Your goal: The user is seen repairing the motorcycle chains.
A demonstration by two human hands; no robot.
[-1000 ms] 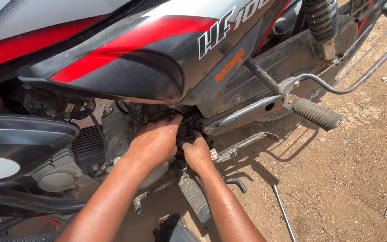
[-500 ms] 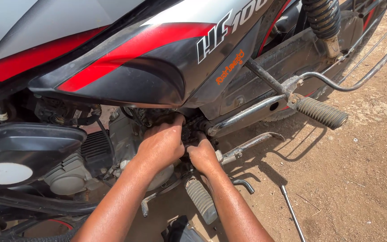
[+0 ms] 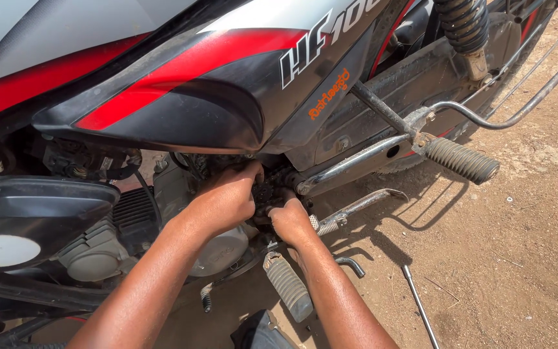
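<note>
A black, red and grey motorcycle fills the upper view, seen from its left side. Both my hands reach under the side panel to the dark chain sprocket area. My left hand curls over the upper part of that area, fingers tucked in by the chain. My right hand grips at the same spot from below and the right. What the fingers hold is hidden in shadow. The grey engine case lies just below my left hand.
A ribbed rear footrest sticks out to the right, a front footrest lies under my right forearm. The side stand angles down to the dirt. A thin metal rod lies on the ground. A dark cover with a white circle sits left.
The view has shifted slightly, so the motorcycle and hands sit a little further right. Both hands stay at the sprocket area with only small finger movements.
</note>
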